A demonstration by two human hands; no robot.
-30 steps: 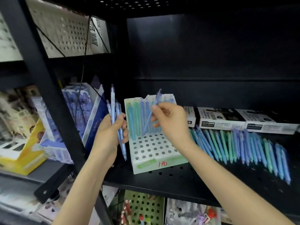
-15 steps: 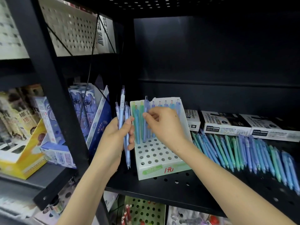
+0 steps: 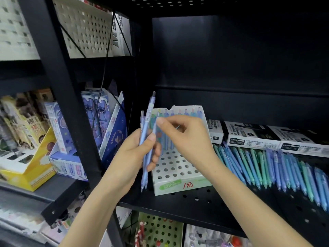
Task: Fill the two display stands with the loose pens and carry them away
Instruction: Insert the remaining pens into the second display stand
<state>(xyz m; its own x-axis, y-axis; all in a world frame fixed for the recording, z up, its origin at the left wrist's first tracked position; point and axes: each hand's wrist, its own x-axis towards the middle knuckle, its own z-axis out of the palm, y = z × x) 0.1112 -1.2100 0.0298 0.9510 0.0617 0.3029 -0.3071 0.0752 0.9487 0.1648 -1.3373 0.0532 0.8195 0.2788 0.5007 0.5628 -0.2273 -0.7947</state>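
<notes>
- Left hand [image 3: 133,157] sits at 9 o'clock of the display stand [image 3: 178,177]. Fingers and thumb wrap tight round a bundle of blue pens [image 3: 148,125], tips down, clicker ends up.
- Right hand [image 3: 187,139] is up in front of the stand's back wall. Thumb and forefinger pinch narrow on the top of a single pen [image 3: 155,127], just beside the bundle at its 3 o'clock; the other fingers are loosely curled.
- From here I can't quite tell whether that pen's lower end is inside the left fist. The left thumb blocks it.
- Stand is white and perforated, with a red handwritten price on the front lip, and it rests on the black shelf [image 3: 195,202].
- Standing pens [image 3: 193,114] are upright in its back rows, blue and green.
- Loose pens [image 3: 267,168] lie side by side on the shelf at 3 o'clock of the stand, tips toward me, blue and green mixed.
- Marker boxes [image 3: 249,136] are at 12 o'clock of the loose pens, along the shelf back.
</notes>
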